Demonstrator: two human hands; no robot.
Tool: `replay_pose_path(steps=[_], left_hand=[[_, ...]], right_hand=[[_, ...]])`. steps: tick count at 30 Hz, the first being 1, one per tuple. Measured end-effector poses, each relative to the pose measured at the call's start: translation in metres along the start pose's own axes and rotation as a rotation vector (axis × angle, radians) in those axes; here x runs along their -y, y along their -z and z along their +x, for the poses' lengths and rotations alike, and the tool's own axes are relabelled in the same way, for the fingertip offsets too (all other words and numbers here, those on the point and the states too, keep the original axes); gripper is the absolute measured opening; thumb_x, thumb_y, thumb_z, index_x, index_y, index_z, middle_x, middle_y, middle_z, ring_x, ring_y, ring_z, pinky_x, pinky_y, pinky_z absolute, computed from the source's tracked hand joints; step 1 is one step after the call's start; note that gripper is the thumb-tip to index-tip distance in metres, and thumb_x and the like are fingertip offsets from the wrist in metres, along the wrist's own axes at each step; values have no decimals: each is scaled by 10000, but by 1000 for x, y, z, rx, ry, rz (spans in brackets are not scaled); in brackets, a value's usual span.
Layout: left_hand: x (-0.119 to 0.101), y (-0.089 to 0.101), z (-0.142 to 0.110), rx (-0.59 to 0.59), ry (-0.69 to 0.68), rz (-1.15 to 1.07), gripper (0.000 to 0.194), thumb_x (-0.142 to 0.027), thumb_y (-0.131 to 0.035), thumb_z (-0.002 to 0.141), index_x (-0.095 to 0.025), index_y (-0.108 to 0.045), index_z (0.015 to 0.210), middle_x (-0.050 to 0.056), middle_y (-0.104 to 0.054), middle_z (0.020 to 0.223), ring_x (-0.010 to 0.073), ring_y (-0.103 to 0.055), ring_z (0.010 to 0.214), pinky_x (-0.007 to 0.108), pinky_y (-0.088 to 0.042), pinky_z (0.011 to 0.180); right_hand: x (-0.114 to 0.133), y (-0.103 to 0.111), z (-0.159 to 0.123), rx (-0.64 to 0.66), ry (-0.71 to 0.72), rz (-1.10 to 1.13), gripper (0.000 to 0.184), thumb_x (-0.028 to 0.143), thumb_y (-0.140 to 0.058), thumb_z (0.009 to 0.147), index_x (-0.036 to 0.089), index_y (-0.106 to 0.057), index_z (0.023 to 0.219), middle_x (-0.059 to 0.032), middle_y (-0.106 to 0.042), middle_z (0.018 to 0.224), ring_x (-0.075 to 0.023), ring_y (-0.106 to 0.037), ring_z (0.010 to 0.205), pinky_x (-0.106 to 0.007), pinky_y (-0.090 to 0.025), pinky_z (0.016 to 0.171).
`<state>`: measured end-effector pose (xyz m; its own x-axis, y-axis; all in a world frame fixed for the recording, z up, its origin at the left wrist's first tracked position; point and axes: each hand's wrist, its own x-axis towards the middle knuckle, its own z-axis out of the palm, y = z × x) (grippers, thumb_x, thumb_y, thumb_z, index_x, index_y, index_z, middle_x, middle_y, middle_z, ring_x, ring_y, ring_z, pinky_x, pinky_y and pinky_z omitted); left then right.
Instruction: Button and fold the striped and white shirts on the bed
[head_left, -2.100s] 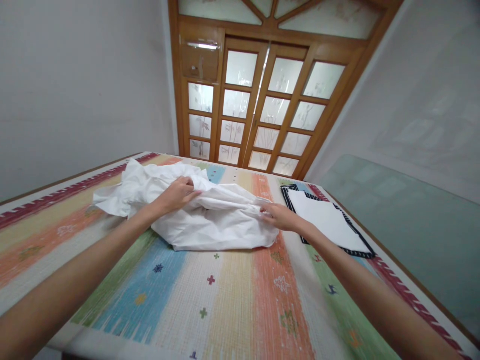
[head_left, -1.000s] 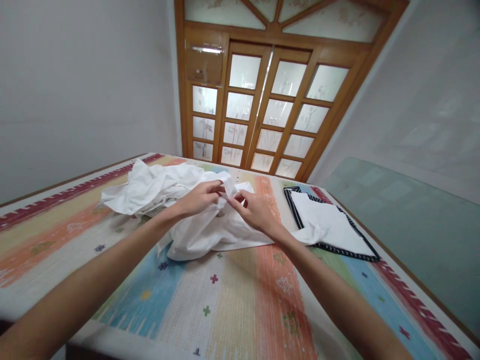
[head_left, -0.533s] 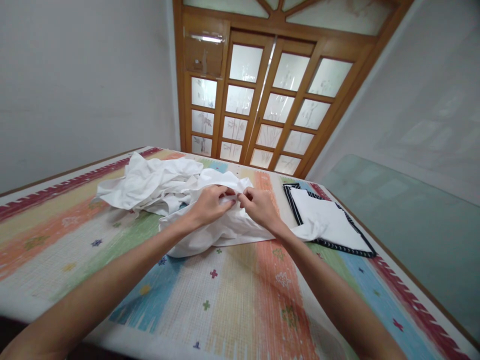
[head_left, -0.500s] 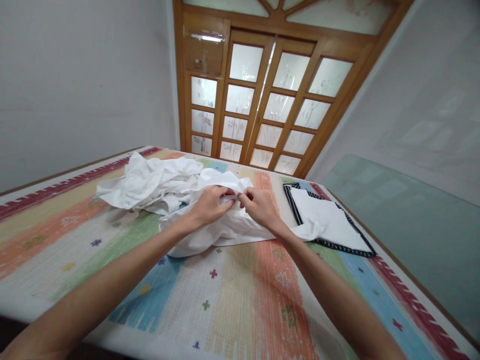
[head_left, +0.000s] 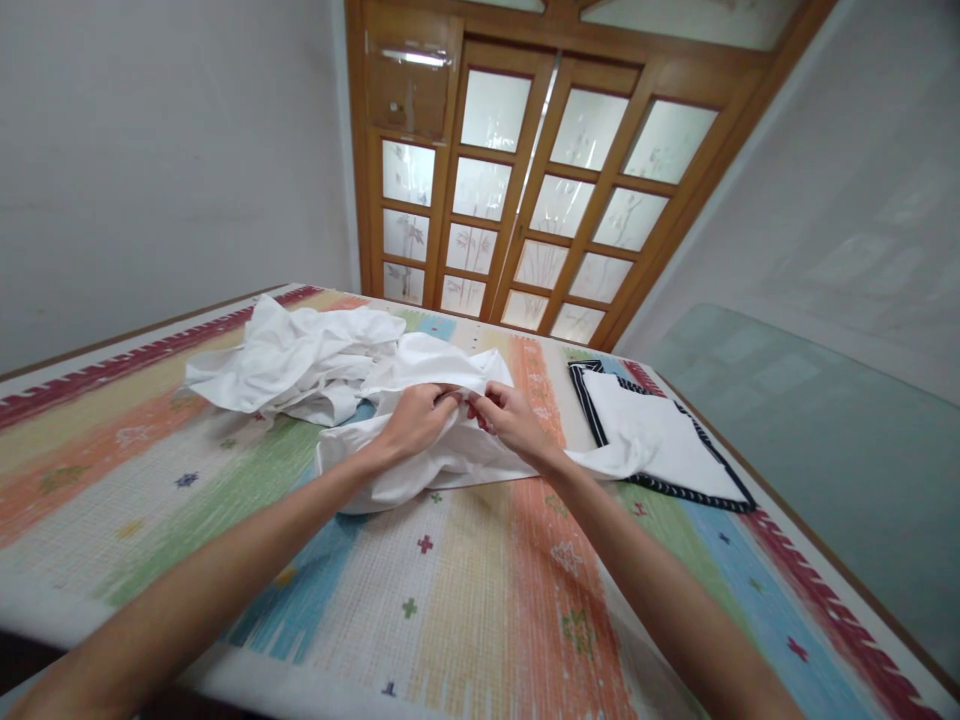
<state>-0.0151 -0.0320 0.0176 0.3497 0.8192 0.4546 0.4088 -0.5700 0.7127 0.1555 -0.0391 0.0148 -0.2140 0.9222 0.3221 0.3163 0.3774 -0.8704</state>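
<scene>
Right now, both hands are working close together over the middle of the tabletop, pinching a white cloth. The left hand is nearly closed, thumb and fingers drawn together on a fold of it. The right hand sits just beside it, fingers curled in, also with a bit of the cloth between thumb and fingertips. Their tips almost meet, and from where I stand the exact spot they grip is partly hidden by the fingers.

The white cloth lies rumpled under and around the hands. To the left it bunches up in a loose, crumpled heap, and I can't quite tell whether that is all one piece. A narrow end stretches off to the right, past the right wrist, and rests on the near-left part of a flat white piece with a black-and-white edging.

The tabletop is covered in stripes of orange, yellow, green and blue, with small crosses and stars. Beyond its far edge stand wooden doors with frosted panes, between pale walls.
</scene>
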Motion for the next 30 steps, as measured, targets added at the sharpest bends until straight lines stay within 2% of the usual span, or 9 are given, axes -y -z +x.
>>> replay_pose_path(steps=[6,10,14,19,23,27,30], left_hand=[[7,-7,-7,-11,123,-169,294,-320,-470,865,-181,-726,823,31,-747,854,212,-662,831,316,-490,822],[10,-10,-11,2,160,-266,257,-343,-542,830,-181,-737,871,31,-755,919,220,-669,890,308,-504,823],[10,-9,-14,63,123,-317,257,-335,-592,801,-167,-745,921,41,-754,979,226,-675,933,313,-500,867],[13,-10,-17,44,109,-270,267,-333,-610,789,-126,-751,884,59,-760,896,215,-684,841,289,-510,791],[12,-10,-19,-1,97,-185,229,-311,-630,765,-118,-748,801,48,-748,795,196,-675,752,249,-494,672],[9,-8,-19,-20,46,-95,179,-265,-635,740,-122,-744,749,28,-729,732,171,-655,693,226,-464,620],[6,-7,-19,-31,-2,-58,142,-225,-630,721,-127,-732,709,12,-714,692,152,-638,650,213,-447,594]], right_hand=[[-3,-7,-4,-48,48,-136,226,344,-555,826,185,-565,666,-5,-626,617,-121,-561,551,-239,-425,562],[-5,-8,-7,-131,69,-226,167,287,-582,784,192,-572,647,3,-615,592,-140,-577,571,-249,-434,580],[-7,-5,-8,-68,12,-124,192,332,-615,762,185,-588,641,9,-601,560,-121,-542,506,-228,-417,497],[-11,-3,-8,67,-104,97,295,446,-630,766,169,-606,666,9,-602,558,-95,-502,452,-214,-405,443],[-11,-7,-8,82,-179,196,308,442,-635,756,176,-566,615,25,-566,525,-86,-476,440,-210,-387,435],[-6,-8,-8,63,-174,103,291,404,-605,779,184,-547,598,35,-542,506,-81,-445,418,-206,-346,415],[0,-7,-8,46,-113,-43,259,345,-575,805,183,-547,606,31,-560,526,-87,-477,456,-207,-363,466]])
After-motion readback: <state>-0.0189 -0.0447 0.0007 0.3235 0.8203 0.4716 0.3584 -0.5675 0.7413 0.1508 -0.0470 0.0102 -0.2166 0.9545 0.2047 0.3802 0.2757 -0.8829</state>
